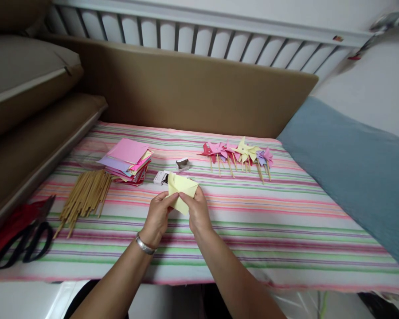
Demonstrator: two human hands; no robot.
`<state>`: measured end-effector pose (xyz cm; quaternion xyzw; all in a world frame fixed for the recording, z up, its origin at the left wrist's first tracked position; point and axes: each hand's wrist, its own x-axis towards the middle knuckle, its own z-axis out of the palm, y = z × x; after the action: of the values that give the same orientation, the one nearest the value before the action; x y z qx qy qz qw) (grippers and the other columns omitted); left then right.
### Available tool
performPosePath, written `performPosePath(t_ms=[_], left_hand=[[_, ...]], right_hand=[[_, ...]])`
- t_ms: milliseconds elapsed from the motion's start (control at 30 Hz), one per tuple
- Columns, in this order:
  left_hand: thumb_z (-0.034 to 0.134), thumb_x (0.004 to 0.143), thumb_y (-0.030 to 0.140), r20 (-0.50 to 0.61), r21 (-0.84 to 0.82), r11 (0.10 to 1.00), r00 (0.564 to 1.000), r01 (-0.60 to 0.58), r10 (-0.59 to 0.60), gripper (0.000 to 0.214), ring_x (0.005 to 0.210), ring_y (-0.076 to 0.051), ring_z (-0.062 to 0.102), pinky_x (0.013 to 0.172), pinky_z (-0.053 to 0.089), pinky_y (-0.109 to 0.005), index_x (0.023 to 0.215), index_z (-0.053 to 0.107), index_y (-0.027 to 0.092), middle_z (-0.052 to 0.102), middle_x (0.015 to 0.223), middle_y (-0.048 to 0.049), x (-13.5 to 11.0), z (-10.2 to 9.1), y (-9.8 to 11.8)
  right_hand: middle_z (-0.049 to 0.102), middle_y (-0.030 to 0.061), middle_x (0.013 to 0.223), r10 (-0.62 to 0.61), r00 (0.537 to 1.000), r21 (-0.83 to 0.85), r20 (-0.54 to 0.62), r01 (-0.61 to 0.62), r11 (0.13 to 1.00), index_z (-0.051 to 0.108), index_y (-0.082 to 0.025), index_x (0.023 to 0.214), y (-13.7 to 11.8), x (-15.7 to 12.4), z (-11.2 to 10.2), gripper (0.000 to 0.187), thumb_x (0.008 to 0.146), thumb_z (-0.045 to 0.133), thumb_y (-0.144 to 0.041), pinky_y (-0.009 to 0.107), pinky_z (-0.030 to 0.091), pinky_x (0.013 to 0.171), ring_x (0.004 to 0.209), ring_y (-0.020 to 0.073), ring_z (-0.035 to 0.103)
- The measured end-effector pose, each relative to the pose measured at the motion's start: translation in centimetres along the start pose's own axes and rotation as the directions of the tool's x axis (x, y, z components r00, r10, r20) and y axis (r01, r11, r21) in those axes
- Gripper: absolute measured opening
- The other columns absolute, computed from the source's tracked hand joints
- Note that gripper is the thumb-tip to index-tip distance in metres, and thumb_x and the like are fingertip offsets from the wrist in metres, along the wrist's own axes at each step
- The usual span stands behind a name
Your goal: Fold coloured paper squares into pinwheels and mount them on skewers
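A pale yellow paper square (182, 185), with a crease or flap showing, is held up between both hands above the striped cloth. My left hand (158, 217) pinches its left side, thumb on top. On the right side, my right hand (198, 210) grips it the same way, and the two thumbs nearly meet at its middle. Just behind the paper lie a small open white box (160, 178), partly hidden, and a small box sleeve (182, 164). Finished paper pinwheels (246, 150) on sticks lie in a row at the back right.
A stack of coloured paper squares (128, 153) sits left of the hands. Nearer, a bundle of thin wooden sticks (86, 192) lies beside black-handled scissors (28, 239) and red material (11, 223). Brown cushions (36, 119) and a brown panel (193, 93) border the striped cloth (269, 221).
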<state>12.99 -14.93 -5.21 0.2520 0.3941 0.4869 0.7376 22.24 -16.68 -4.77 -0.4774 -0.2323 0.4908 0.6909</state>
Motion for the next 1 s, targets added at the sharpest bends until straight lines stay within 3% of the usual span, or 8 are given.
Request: performPosePath(t_ms=[133, 233, 300, 367, 433, 533, 700, 1000], left_hand=[[0.079, 0.055, 0.026, -0.03, 0.028, 1.0, 1.0, 0.004, -0.003, 0.022, 0.056, -0.011, 0.058, 0.058, 0.043, -0.023, 0.067, 0.067, 0.013, 0.067, 0.062, -0.0008, 0.4, -0.6, 0.7], [0.08, 0.051, 0.026, -0.078, 0.042, 0.999, 0.997, 0.023, -0.02, 0.025, 0.056, -0.013, 0.059, 0.056, 0.043, -0.024, 0.067, 0.067, 0.012, 0.068, 0.063, -0.0027, 0.9, -1.3, 1.7], [0.081, 0.048, 0.026, -0.108, 0.036, 0.999, 0.994, 0.028, -0.024, 0.028, 0.056, -0.014, 0.06, 0.055, 0.044, -0.024, 0.068, 0.067, 0.012, 0.068, 0.064, -0.0039, 1.2, -1.8, 2.3], [0.081, 0.048, 0.026, -0.116, 0.027, 0.999, 0.993, 0.034, -0.031, 0.028, 0.054, -0.014, 0.06, 0.054, 0.044, -0.024, 0.067, 0.067, 0.012, 0.068, 0.062, -0.0031, 1.4, -2.2, 2.7], [0.081, 0.048, 0.025, -0.109, 0.022, 0.999, 0.993, 0.041, -0.038, 0.027, 0.052, -0.013, 0.058, 0.052, 0.044, -0.024, 0.067, 0.067, 0.012, 0.066, 0.059, -0.0014, 1.4, -2.5, 3.0], [0.08, 0.049, 0.025, -0.107, 0.017, 0.999, 0.993, 0.047, -0.045, 0.027, 0.052, -0.012, 0.057, 0.051, 0.044, -0.024, 0.069, 0.067, 0.013, 0.065, 0.059, -0.0001, 1.4, -2.7, 3.2], [0.08, 0.051, 0.025, -0.083, 0.009, 0.996, 0.993, 0.086, -0.085, 0.029, 0.055, -0.014, 0.06, 0.052, 0.044, -0.025, 0.075, 0.068, 0.012, 0.069, 0.066, -0.0032, 1.4, -2.7, 3.3], [0.078, 0.054, 0.022, -0.046, -0.002, 0.993, 0.992, 0.119, -0.119, 0.025, 0.055, -0.014, 0.061, 0.052, 0.045, -0.024, 0.076, 0.068, 0.014, 0.069, 0.066, -0.0017, 1.5, -2.7, 3.1]], right_hand=[[0.069, 0.0048, 0.095, 0.013, 0.998, -0.118, 0.061, -0.006, 0.993, 0.051, -0.019, 0.11, -0.2, 0.0, -0.3, 0.047, 0.066, 0.066, -0.021, 0.035, 0.053, 0.075, 0.083, 0.0199, 0.065], [0.067, 0.0052, 0.09, -0.183, 0.98, -0.398, 0.078, 0.199, 0.896, 0.046, -0.019, 0.122, -1.0, -0.4, -1.0, 0.049, 0.075, 0.06, -0.024, 0.037, 0.052, 0.075, 0.081, 0.0192, 0.064], [0.065, 0.0066, 0.095, -0.423, 0.887, -0.584, 0.185, 0.446, 0.679, 0.051, -0.021, 0.119, -1.6, -0.9, -1.4, 0.04, 0.08, 0.056, -0.023, 0.039, 0.049, 0.082, 0.087, 0.0197, 0.061], [0.062, 0.0072, 0.104, -0.536, 0.742, -0.649, 0.403, 0.644, 0.404, 0.06, -0.024, 0.108, -1.8, -1.5, -1.5, 0.028, 0.082, 0.054, -0.02, 0.041, 0.046, 0.089, 0.098, 0.021, 0.057], [0.06, 0.0069, 0.111, -0.508, 0.623, -0.616, 0.595, 0.759, 0.209, 0.065, -0.026, 0.101, -1.7, -1.9, -1.5, 0.024, 0.083, 0.053, -0.016, 0.042, 0.044, 0.092, 0.108, 0.0224, 0.051], [0.056, 0.0069, 0.122, -0.444, 0.546, -0.583, 0.711, 0.81, 0.062, 0.067, -0.026, 0.098, -0.9, -1.7, -1.3, 0.026, 0.083, 0.052, -0.012, 0.044, 0.043, 0.096, 0.119, 0.0241, 0.044], [0.052, 0.0068, 0.128, -0.412, 0.533, -0.591, 0.739, 0.807, -0.017, 0.068, -0.027, 0.098, 0.0, -1.0, -1.5, 0.028, 0.083, 0.051, -0.011, 0.047, 0.042, 0.097, 0.124, 0.0248, 0.04], [0.047, 0.0074, 0.134, -0.394, 0.511, -0.564, 0.764, 0.826, -0.024, 0.069, -0.025, 0.093, -0.3, -1.1, -1.4, 0.025, 0.083, 0.051, -0.011, 0.048, 0.04, 0.099, 0.129, 0.0254, 0.034]])
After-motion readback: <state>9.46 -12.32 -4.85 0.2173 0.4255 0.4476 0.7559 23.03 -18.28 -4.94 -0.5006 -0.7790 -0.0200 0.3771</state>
